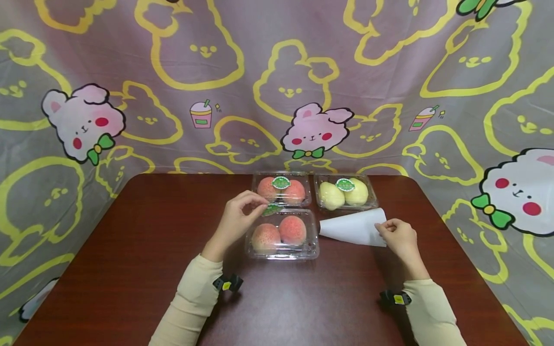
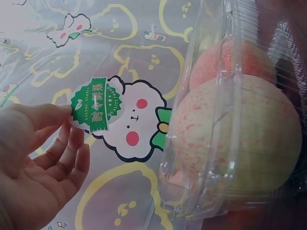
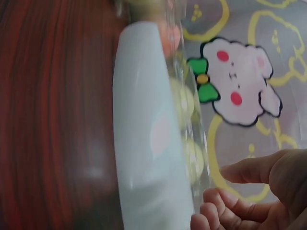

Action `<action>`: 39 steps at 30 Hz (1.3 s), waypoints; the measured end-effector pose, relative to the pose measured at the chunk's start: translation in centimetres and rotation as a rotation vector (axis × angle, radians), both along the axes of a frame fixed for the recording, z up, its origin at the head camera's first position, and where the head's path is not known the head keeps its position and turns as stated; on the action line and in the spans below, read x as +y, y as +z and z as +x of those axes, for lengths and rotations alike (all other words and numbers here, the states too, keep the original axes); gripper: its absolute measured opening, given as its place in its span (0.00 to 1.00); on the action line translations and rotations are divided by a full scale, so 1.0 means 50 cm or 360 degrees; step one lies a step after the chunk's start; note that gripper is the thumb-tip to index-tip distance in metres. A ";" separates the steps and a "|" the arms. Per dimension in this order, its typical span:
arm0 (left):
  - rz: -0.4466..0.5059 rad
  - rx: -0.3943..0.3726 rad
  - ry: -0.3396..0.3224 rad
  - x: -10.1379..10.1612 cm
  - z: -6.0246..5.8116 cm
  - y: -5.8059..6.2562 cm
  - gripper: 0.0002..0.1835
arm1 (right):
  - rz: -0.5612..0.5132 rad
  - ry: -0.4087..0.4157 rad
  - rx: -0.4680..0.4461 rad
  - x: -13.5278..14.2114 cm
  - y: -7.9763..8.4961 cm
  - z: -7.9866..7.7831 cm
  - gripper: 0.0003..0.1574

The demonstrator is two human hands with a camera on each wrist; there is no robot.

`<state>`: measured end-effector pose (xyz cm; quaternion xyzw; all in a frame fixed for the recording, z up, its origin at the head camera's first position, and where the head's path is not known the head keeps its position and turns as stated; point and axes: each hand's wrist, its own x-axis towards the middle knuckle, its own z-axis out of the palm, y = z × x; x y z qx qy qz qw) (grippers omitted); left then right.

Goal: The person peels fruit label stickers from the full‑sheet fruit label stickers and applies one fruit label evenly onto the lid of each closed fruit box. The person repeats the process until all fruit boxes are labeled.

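Note:
My left hand [image 1: 238, 218] pinches a round green-and-white fruit sticker [image 2: 93, 105] by its edge between thumb and fingertip. Below it, a clear lidded box [image 1: 311, 253] holds two speckled peaches [image 2: 235, 136]; no label shows on its lid. A sheet of white paper [image 1: 352, 228], curled lengthwise, lies to the right of that box. At its right end is my right hand [image 1: 400, 235]. The right wrist view shows a gap between that thumb and the loosely bent fingers [image 3: 232, 208], close by the paper's edge; whether they touch it I cannot tell.
Behind stand two more clear boxes with green labels: one with two peaches [image 1: 294, 192], one with two yellow-green fruits [image 1: 331, 196]. All rest on a dark red-brown wooden table [image 1: 130, 250]. A cartoon-printed curtain [image 1: 242, 96] hangs along the back and sides.

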<state>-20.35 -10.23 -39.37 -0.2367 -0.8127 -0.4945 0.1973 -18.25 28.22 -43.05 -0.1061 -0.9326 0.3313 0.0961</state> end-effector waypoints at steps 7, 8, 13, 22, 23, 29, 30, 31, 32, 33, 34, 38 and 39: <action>0.0007 -0.0017 -0.0010 0.003 0.000 0.001 0.04 | -0.0065 0.0159 0.0069 -0.055 0.013 -0.013 0.16; 0.0007 -0.0019 -0.0011 0.003 0.000 0.002 0.04 | -0.0070 0.0178 0.0073 -0.063 0.014 -0.015 0.16; 0.0009 -0.0037 -0.0013 0.004 0.001 0.000 0.04 | -0.0151 0.0259 0.0078 -0.094 0.017 -0.024 0.14; 0.0007 -0.0083 -0.0005 0.005 0.002 -0.002 0.05 | -0.0247 0.0395 0.0125 -0.142 0.025 -0.032 0.12; 0.0009 -0.0081 -0.0004 0.005 0.002 -0.003 0.05 | -0.0254 0.0416 0.0143 -0.148 0.026 -0.033 0.11; 0.0038 -0.0073 -0.0008 0.009 0.001 -0.006 0.05 | -0.0329 0.0544 0.0200 -0.184 0.036 -0.036 0.09; 0.0042 -0.0076 -0.0010 0.010 0.002 -0.006 0.05 | -0.0337 0.0564 0.0205 -0.190 0.038 -0.037 0.09; 0.0046 -0.0077 -0.0014 0.010 0.002 -0.006 0.05 | -0.0343 0.0576 0.0207 -0.196 0.039 -0.037 0.09; 0.0048 -0.0075 -0.0016 0.011 0.001 -0.007 0.05 | -0.0348 0.0588 0.0208 -0.201 0.041 -0.038 0.08; 0.0047 -0.0075 -0.0017 0.011 0.001 -0.008 0.05 | -0.0354 0.0602 0.0208 -0.207 0.044 -0.038 0.08; 0.0046 -0.0076 -0.0018 0.011 0.000 -0.008 0.05 | -0.0360 0.0613 0.0209 -0.213 0.045 -0.039 0.08; 0.0042 -0.0081 -0.0015 0.012 -0.001 -0.008 0.05 | -0.0389 0.0646 0.0200 -0.231 0.051 -0.040 0.08; 0.0039 -0.0085 -0.0013 0.012 -0.001 -0.008 0.05 | -0.0390 0.0651 0.0202 -0.234 0.052 -0.041 0.08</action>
